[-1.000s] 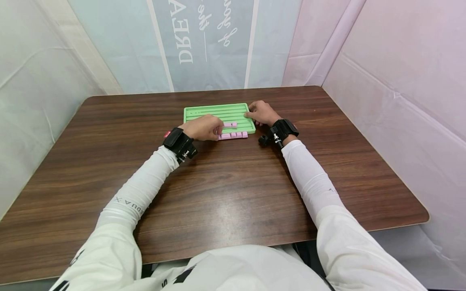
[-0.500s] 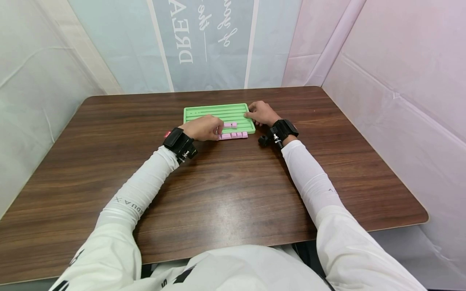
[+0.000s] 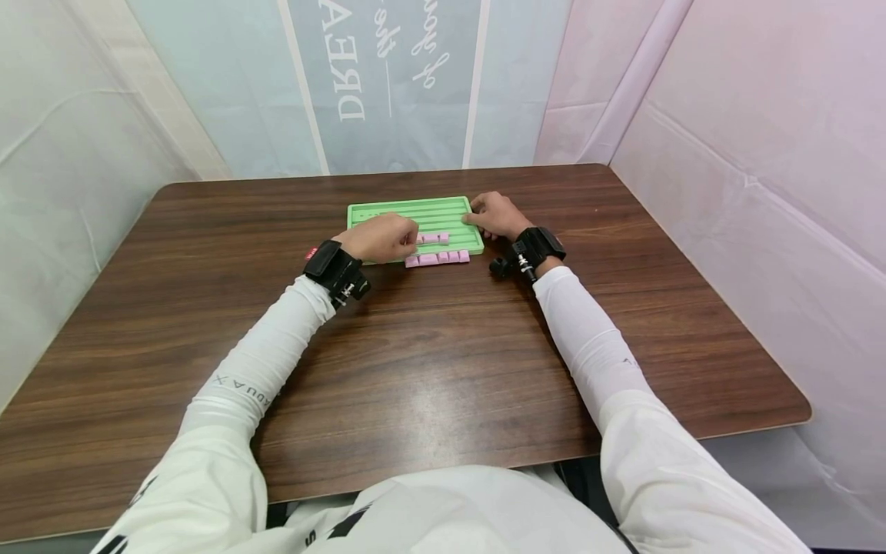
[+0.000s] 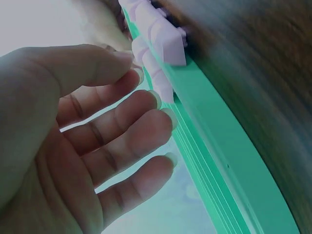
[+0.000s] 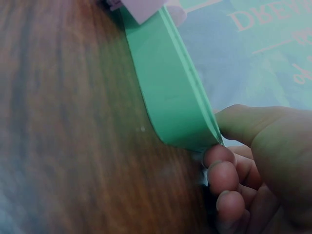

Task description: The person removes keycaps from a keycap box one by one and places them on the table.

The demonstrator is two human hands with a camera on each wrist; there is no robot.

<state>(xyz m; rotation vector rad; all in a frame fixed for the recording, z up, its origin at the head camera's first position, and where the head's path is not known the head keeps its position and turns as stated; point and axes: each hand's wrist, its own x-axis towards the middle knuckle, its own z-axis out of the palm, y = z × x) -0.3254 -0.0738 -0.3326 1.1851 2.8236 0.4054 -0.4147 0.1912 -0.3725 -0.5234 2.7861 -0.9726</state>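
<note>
A shallow green ridged tray (image 3: pixel 424 208) lies toward the far side of the table. Several pink keycaps (image 3: pixel 438 258) line up along its front wall, and a short row of pink keycaps (image 3: pixel 434 238) sits inside. My left hand (image 3: pixel 382 237) hovers over the tray's front left part, fingers loosely bent, with nothing held between them. In the left wrist view its fingertips (image 4: pixel 165 119) are beside the left end of the inner row. My right hand (image 3: pixel 500 215) grips the tray's right end, thumb over the rim and the other fingers curled against the outer side.
The brown wooden table (image 3: pixel 443 362) extends around the tray. A blue curtain (image 3: pixel 388 146) with mirrored lettering hangs behind its far edge, and pale sheets (image 3: pixel 754 154) stand at the sides. Black camera straps (image 3: pixel 335 271) circle both wrists.
My left hand has shifted slightly left and its fingers have come away from the front row, uncovering that row's left end. The right hand keeps its grip on the tray.
</note>
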